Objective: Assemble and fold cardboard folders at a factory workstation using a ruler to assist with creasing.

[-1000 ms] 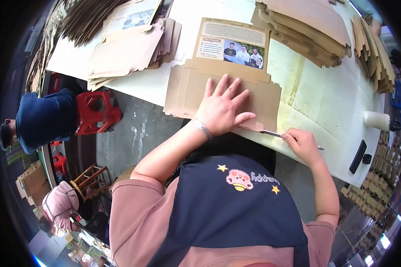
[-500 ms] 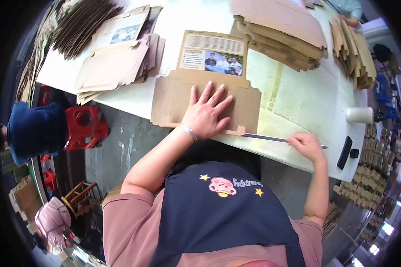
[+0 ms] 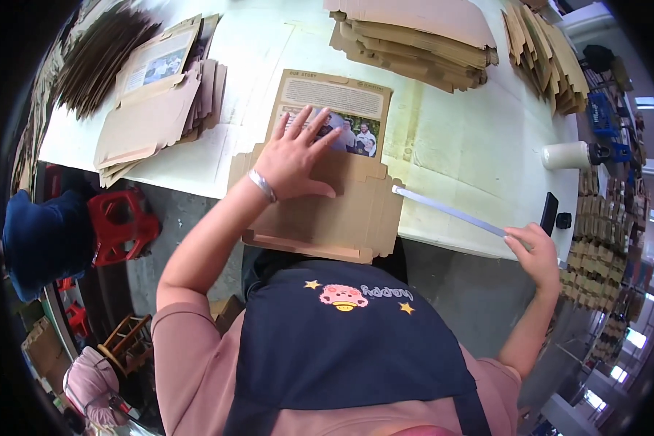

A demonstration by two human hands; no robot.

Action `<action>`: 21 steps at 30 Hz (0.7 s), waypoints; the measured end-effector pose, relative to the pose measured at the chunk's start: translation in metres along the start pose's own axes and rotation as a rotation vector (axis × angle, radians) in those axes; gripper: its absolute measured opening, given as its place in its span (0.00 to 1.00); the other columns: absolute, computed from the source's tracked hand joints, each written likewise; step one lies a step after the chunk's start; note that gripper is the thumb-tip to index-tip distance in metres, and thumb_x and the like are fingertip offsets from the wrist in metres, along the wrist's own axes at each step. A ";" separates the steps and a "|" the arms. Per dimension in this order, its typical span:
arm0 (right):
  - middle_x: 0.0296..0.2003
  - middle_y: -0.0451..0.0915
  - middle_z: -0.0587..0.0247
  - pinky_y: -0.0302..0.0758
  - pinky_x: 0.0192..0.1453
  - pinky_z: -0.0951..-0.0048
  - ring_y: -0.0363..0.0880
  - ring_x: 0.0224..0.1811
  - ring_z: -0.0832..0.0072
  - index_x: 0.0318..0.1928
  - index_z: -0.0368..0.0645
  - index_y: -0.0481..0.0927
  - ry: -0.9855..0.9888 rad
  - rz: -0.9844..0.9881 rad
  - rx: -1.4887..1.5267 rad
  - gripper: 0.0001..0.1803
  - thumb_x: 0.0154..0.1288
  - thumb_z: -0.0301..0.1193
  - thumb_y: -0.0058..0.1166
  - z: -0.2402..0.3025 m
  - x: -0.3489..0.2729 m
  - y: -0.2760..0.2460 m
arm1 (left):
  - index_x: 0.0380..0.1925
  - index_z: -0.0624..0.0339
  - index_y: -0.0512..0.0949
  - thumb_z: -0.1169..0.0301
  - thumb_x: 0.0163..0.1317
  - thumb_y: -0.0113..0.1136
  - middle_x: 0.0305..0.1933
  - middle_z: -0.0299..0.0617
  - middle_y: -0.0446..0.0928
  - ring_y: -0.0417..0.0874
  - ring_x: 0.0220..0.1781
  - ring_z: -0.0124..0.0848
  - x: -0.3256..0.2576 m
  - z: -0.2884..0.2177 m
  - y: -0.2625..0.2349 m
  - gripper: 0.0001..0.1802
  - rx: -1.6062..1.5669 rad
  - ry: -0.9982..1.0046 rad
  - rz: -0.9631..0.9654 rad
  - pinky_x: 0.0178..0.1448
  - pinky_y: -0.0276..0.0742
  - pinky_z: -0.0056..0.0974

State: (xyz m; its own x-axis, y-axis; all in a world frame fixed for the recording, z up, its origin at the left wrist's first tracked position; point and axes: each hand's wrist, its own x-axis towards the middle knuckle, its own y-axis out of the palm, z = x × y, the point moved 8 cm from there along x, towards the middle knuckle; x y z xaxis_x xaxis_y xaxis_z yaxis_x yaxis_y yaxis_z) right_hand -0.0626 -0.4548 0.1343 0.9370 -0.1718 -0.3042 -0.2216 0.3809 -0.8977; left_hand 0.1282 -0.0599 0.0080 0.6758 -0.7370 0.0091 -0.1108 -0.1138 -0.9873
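A flat brown cardboard box blank [image 3: 341, 211] with a printed photo panel lies at the near edge of the white table [image 3: 458, 145], overhanging it toward me. My left hand [image 3: 294, 156] presses flat on it, fingers spread, a bracelet on the wrist. My right hand [image 3: 536, 251] grips the near end of a long thin metal ruler [image 3: 447, 211], whose far tip touches the blank's right edge.
Stacks of flat cardboard blanks lie at the back [image 3: 421, 36], back right [image 3: 552, 58] and left [image 3: 156, 109]. A white tape roll [image 3: 568, 155] and a black phone [image 3: 549, 213] sit near the right edge. A red stool [image 3: 120, 225] and a person in blue [image 3: 40, 243] are at the left.
The cardboard blank has slid toward me and now overhangs the table edge. My right hand has pulled the ruler out to the right, away from the blank.
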 end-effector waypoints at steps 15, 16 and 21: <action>0.32 0.87 0.50 0.79 0.41 0.66 0.84 0.32 0.57 0.43 0.39 0.89 -0.086 0.077 0.059 0.13 0.68 0.36 0.67 -0.006 0.042 0.059 | 0.75 0.43 0.69 0.21 0.46 0.63 0.81 0.49 0.62 0.56 0.84 0.53 0.010 0.014 0.005 0.60 -0.103 0.220 -0.079 0.86 0.43 0.61; 0.33 0.87 0.50 0.79 0.41 0.65 0.85 0.33 0.57 0.43 0.38 0.89 -0.150 0.037 0.054 0.13 0.68 0.36 0.67 0.001 0.049 0.064 | 0.75 0.43 0.70 0.21 0.46 0.63 0.81 0.50 0.62 0.56 0.84 0.53 0.011 0.013 0.005 0.60 -0.107 0.223 -0.075 0.86 0.43 0.60; 0.35 0.88 0.52 0.83 0.41 0.63 0.88 0.34 0.55 0.42 0.42 0.90 -0.317 -0.034 0.026 0.15 0.67 0.42 0.68 0.048 0.091 0.090 | 0.75 0.42 0.70 0.23 0.44 0.67 0.82 0.50 0.62 0.57 0.84 0.54 0.013 0.013 0.005 0.60 -0.144 0.217 -0.074 0.86 0.44 0.62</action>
State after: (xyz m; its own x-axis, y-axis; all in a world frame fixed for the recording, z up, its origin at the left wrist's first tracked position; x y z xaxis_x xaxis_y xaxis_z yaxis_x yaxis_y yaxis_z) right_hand 0.0154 -0.3924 0.0411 0.9821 0.1053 -0.1564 -0.1859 0.4035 -0.8959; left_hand 0.1456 -0.0614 0.0008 0.5154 -0.8471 0.1299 -0.1799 -0.2551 -0.9500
